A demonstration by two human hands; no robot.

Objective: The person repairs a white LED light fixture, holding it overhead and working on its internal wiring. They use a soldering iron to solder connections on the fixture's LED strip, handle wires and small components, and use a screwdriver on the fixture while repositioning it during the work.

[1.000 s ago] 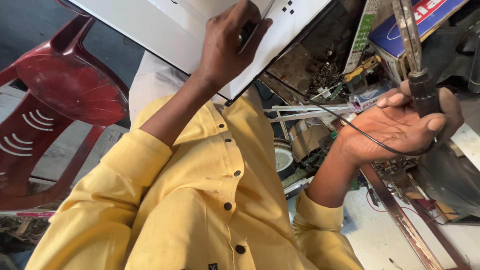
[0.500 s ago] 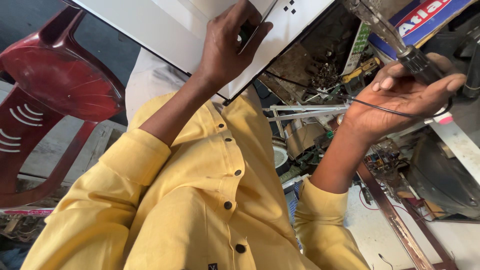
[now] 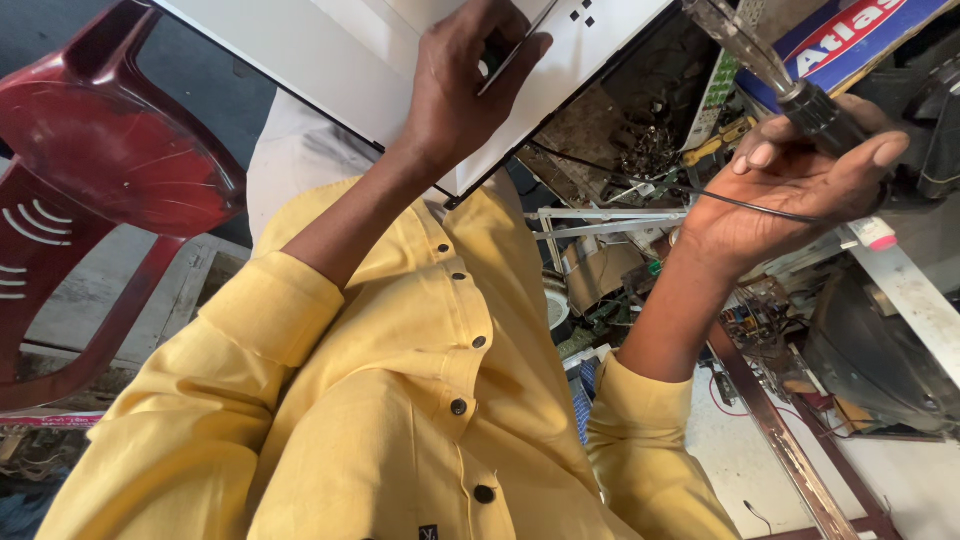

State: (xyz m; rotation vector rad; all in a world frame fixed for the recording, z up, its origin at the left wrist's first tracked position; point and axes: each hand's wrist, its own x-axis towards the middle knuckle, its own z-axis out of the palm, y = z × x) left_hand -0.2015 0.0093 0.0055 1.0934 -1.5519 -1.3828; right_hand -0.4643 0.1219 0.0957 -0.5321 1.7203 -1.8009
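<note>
The right hand (image 3: 790, 190) had its grip closed around the dark handle of a screwdriver (image 3: 775, 75), thumb stretched along one side and fingers curled over the other. The tool's long axis ran on a slant, from the handle in the palm up toward the top of the frame and a little to the left, with the clear, shiny shaft end pointing up and away from the wrist. A thin black wire (image 3: 740, 205) crossed the same palm and trailed off to the left toward the clutter.

The left hand (image 3: 465, 85) was raised higher, its grip narrow and pinched on the edge of a white panel (image 3: 330, 60), with the fingers folded over a small dark part there. The panel lay tilted across the top of the view, its long edge running from upper left down to a corner just beside the left wrist.

Both arms came out of yellow shirt sleeves (image 3: 280, 330). A red plastic chair (image 3: 110, 170) stood at the left. Under the right hand lay a counter (image 3: 760, 450) crowded with wires, small metal parts and a blue box (image 3: 850, 40).
</note>
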